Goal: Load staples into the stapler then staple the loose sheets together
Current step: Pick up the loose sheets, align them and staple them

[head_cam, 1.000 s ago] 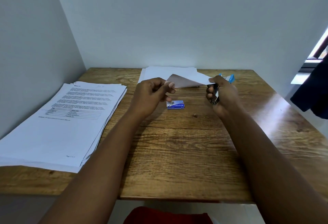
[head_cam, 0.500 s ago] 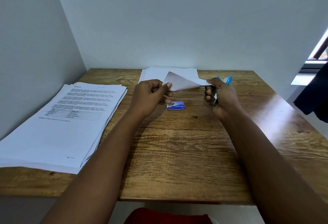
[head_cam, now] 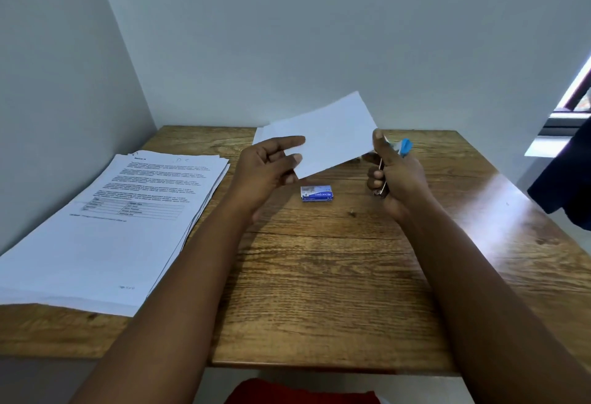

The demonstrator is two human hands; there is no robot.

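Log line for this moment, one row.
left hand: open beside sheets | right hand: gripping stapler | staple box: on table

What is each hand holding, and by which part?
The right hand grips the stapler around its body, the sheets' corner in it. The left hand is open, fingertips at their near edge.

A stack of papers (head_cam: 118, 221) lay at the table's (head_cam: 335, 275) left; a staple box (head_cam: 317, 193) sat at centre, below the raised sheet (head_cam: 329, 138).

Small blurred print on the paper stack (head_cam: 105, 221) and staple box (head_cam: 317, 193), nothing legible.
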